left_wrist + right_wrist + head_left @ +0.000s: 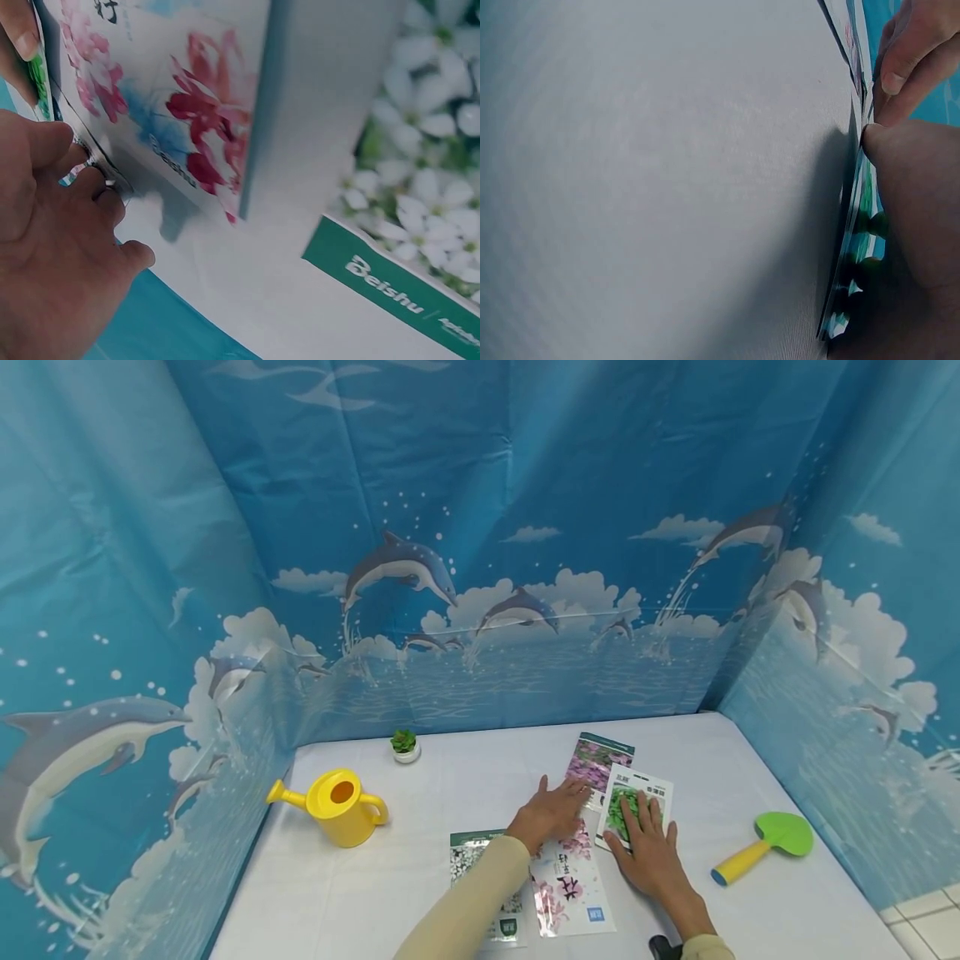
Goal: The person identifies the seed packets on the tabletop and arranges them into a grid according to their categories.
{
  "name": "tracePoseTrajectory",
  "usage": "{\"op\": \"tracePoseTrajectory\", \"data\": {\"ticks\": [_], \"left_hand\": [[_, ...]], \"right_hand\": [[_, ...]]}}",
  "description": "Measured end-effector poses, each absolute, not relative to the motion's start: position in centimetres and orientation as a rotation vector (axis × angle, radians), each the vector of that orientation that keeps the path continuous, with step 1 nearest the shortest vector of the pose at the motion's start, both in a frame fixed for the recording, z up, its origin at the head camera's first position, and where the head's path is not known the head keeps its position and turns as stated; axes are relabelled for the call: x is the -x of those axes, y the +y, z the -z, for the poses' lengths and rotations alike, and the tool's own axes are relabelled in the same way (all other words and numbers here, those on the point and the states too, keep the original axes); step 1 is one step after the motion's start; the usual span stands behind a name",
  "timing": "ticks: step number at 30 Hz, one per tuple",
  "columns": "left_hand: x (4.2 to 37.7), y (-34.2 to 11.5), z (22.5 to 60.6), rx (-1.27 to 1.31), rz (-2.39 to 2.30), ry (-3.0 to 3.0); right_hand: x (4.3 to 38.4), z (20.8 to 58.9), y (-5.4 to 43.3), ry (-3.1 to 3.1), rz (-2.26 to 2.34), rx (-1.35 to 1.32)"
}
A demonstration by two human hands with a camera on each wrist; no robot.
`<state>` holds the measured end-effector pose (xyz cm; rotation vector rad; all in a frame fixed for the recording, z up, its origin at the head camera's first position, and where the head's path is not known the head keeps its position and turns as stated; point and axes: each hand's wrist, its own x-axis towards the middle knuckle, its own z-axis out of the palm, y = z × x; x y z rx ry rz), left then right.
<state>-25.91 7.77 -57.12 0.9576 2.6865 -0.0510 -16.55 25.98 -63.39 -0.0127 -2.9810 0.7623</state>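
My right hand (654, 853) lies spread over a white seed packet (663, 787) with a green leaf picture, its fingers extended across the front. In the right wrist view this packet is seen edge-on, with the thumb (874, 141) at its edge. My left hand (553, 817) reaches to the lower part of a purple-flower packet (596, 762), which the white packet partly overlaps. Below the left hand is a packet with pink blossoms (573, 893). A green-banded packet with white flowers (431, 195) lies beside it, partly covered by the left sleeve in the head view.
A yellow watering can (347, 814) stands at the left of the white table (360, 902). Behind it sits a small potted plant (405, 745). At the right lies a green toy shovel (783, 833) with a yellow handle. A dolphin-print curtain (480, 693) borders the table.
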Motion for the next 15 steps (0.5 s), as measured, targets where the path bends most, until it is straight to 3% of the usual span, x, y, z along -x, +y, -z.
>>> {"op": "tracePoseTrajectory", "data": {"ticks": [15], "left_hand": [[26.4,6.5,57.4,-0.870,-0.047,2.703]], "right_hand": [[16.9,63.5,25.9,-3.010,-0.760,0.045]]}}
